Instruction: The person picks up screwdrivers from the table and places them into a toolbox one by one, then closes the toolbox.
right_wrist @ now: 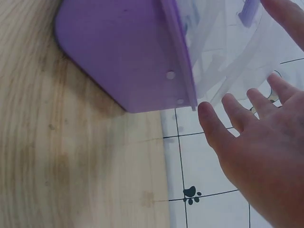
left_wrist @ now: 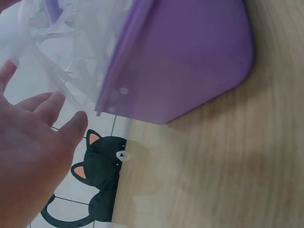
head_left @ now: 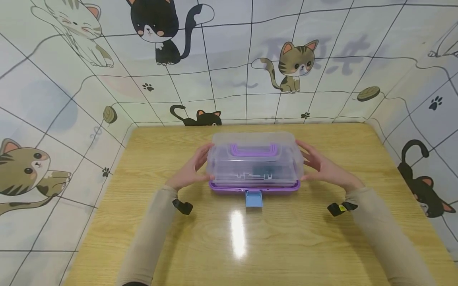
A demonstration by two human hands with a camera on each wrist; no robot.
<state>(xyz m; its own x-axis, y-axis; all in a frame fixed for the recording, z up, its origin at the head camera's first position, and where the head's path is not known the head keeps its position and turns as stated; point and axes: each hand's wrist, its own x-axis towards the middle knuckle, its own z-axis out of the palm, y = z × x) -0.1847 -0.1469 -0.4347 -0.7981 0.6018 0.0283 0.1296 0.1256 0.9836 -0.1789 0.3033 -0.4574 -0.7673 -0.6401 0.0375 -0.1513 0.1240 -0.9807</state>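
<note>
A storage box with a clear lid (head_left: 229,165) and a purple base (left_wrist: 190,57) stands on the table. The lid lies over the base and carries a purple handle (head_left: 254,153). At the front, a blue latch (head_left: 254,199) hangs outward, unfastened. My left hand (head_left: 191,169) touches the lid's left end, thumb toward the front and fingers toward the back. At the right end my right hand (head_left: 323,167) touches the lid, its fingers spread and fairly straight in the right wrist view. Something dark green shows dimly through the lid.
The wooden table (head_left: 293,238) extends around the box. Behind it and at both sides hangs a white grid-patterned cloth (head_left: 229,87) printed with cartoon cats. A dark wrist strap (head_left: 183,207) sits on the left wrist, another strap (head_left: 341,208) on the right.
</note>
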